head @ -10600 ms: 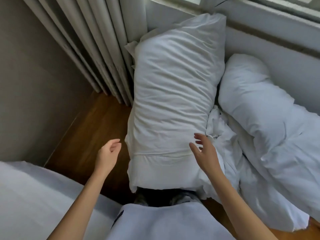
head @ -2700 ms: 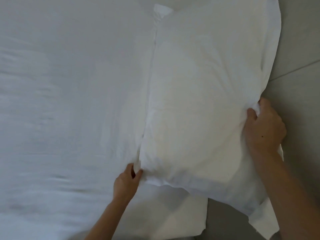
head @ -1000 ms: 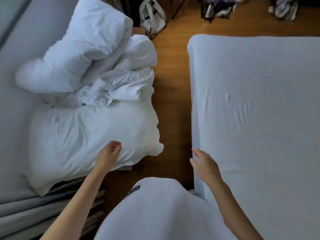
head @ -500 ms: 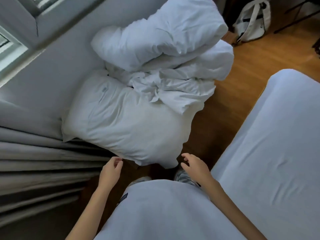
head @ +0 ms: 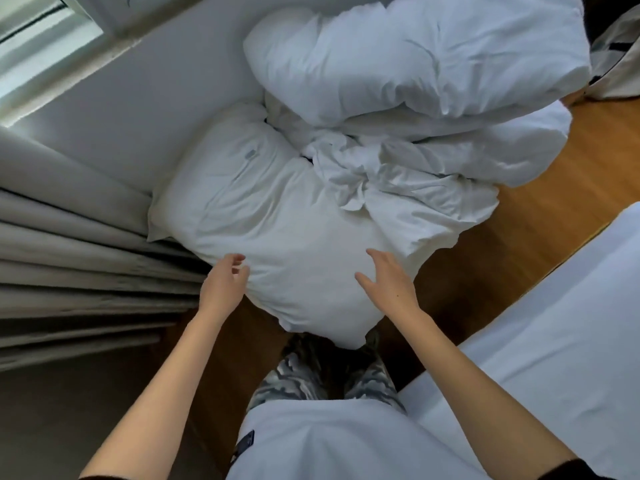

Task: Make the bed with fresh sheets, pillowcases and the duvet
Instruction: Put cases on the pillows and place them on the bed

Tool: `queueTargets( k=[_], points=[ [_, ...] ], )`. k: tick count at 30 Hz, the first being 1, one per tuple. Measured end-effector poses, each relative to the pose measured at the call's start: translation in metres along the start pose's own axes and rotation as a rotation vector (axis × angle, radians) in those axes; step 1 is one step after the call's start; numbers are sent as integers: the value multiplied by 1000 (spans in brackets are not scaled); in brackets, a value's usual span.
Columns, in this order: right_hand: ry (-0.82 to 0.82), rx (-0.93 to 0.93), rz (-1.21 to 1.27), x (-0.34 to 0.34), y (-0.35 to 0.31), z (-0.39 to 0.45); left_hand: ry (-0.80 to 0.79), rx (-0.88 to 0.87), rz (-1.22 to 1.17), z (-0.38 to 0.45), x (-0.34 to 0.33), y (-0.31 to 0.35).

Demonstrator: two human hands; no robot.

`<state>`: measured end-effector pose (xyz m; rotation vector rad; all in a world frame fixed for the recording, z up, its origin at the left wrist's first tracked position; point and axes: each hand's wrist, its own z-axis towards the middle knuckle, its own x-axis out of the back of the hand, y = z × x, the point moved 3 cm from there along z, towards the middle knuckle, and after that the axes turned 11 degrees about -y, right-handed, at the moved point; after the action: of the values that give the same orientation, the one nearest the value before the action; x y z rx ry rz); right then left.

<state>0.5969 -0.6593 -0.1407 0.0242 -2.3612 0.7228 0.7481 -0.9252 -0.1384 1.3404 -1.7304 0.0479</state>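
A white pillow (head: 270, 216) lies on the wooden floor against the wall, under a crumpled white duvet (head: 415, 74) and loose white linen (head: 391, 174). My left hand (head: 223, 284) hovers at the pillow's near left edge, fingers loosely curled and holding nothing. Over the pillow's near right part, my right hand (head: 388, 284) is spread with straight fingers; contact with the fabric cannot be told. The bed (head: 554, 341), covered by a smooth white fitted sheet, fills the lower right.
Grey curtains (head: 79, 268) hang in folds at the left beside a window (head: 38, 43). A strip of wooden floor (head: 512, 247) runs between the bedding pile and the bed. A pale bag (head: 616, 60) sits at the top right corner.
I turned from the bed to the pile by the wall. Both hands rose from below the pillow's near edge and now reach onto it.
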Motion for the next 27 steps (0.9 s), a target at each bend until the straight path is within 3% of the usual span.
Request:
queueTargets(
  k=[3,9,17,20,23,27],
  points=[
    [-14,-131,-13,-16,-10,28,-9,20,150,49,13,-2],
    [40,-122,-191,-38,-33,101,151,21,348,161,45,-2],
    [119,-302,-276,-58,-11,186,248,-5,334,259,33,-18],
    [226,-234,-192,-65,-7,214,359,-69,350,281,17,-22],
    [331,-194,88,-68,-3,228,447,-117,335,299,0,-26],
    [435,-209,127,-77,11,239,491,-193,305,316,-13,-28]
  ],
)
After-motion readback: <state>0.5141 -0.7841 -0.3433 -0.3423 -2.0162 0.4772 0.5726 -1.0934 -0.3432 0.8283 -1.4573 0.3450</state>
